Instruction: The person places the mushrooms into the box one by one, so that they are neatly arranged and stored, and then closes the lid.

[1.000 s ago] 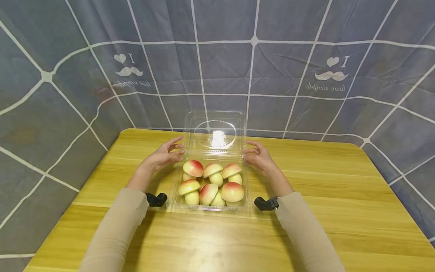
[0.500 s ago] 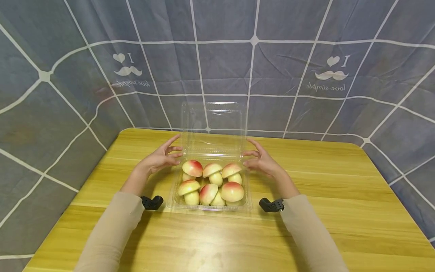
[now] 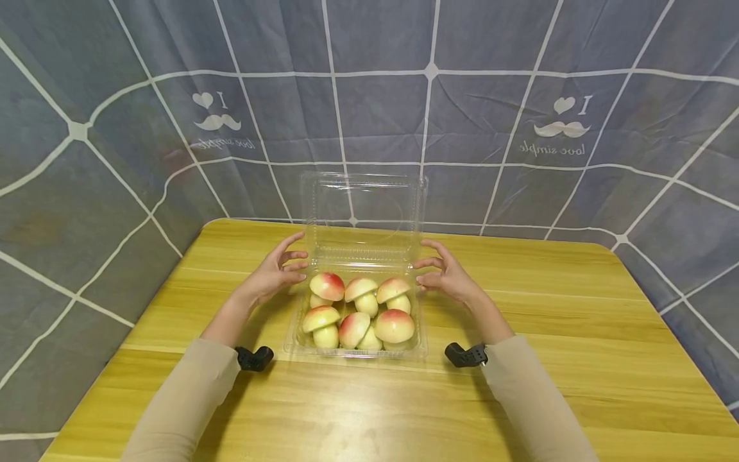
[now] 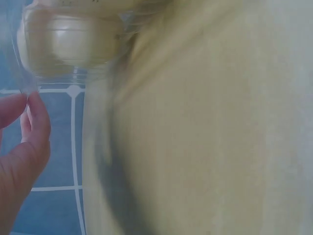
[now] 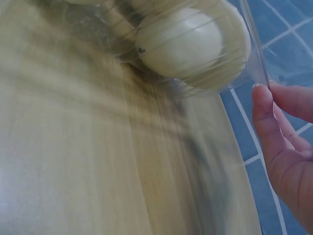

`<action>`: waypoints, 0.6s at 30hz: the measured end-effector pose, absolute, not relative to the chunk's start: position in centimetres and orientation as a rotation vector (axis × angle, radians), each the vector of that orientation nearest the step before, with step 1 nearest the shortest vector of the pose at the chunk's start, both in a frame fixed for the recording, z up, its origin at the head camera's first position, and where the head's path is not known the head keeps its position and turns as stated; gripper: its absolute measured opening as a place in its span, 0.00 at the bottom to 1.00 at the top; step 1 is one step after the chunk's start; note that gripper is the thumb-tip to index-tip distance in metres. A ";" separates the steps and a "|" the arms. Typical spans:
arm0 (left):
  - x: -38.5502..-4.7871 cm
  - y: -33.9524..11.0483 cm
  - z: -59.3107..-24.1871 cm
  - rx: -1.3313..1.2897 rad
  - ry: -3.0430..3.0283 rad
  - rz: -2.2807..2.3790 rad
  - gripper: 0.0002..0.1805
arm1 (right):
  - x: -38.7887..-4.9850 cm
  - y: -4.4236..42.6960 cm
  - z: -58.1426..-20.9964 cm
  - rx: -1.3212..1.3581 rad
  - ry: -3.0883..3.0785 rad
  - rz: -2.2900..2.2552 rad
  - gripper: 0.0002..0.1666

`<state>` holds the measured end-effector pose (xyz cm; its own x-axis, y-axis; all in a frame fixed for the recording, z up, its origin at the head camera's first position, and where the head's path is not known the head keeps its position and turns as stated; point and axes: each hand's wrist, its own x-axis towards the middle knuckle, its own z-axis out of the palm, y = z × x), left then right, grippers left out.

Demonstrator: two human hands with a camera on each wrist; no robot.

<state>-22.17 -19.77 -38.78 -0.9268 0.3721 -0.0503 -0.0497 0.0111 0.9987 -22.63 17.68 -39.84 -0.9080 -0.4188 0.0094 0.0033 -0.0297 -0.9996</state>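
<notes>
A clear plastic clamshell box (image 3: 293,343) stands on the table in the head view, its lid (image 3: 365,212) raised upright at the back. Inside lie several mushroom-shaped pieces (image 3: 395,326) with red-and-yellow caps and pale stems. At the box's rear left corner, my left hand (image 3: 271,273) pinches the plastic edge near the hinge; the left wrist view shows thumb and finger (image 4: 38,117) meeting there. My right hand (image 3: 450,274) does the same at the rear right corner, and the right wrist view has its thumb (image 5: 264,110) and forefinger pinching the clear rim (image 5: 257,46).
The wooden table (image 3: 358,404) spreads to both sides and in front of the box. Behind it hangs a grey-blue curtain (image 3: 491,122) with white grid lines. Black wrist cameras (image 3: 466,354) stick out inward from both sleeves.
The lid has swung up from leaning back to standing more upright, and its glare is gone. Both wrists have shifted a little outward and toward me. The mushroom-shaped pieces have stayed put.
</notes>
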 end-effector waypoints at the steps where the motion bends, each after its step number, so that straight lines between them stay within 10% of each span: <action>1: -22.1 -19.8 -38.9 0.334 1.993 2.000 0.46 | -22.5 17.7 -39.8 -0.438 1.958 -2.017 0.46; 18: -21.2 -19.6 -39.3 0.275 1.989 2.071 0.21 | -21.8 17.5 -40.2 -0.409 2.006 -2.067 0.20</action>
<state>-21.23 -19.57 -39.32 -0.9492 0.3120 -0.0403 -0.0530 -0.0322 0.9981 -21.80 17.52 -40.21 -0.9341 -0.3550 0.0381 -0.0276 -0.0348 -0.9990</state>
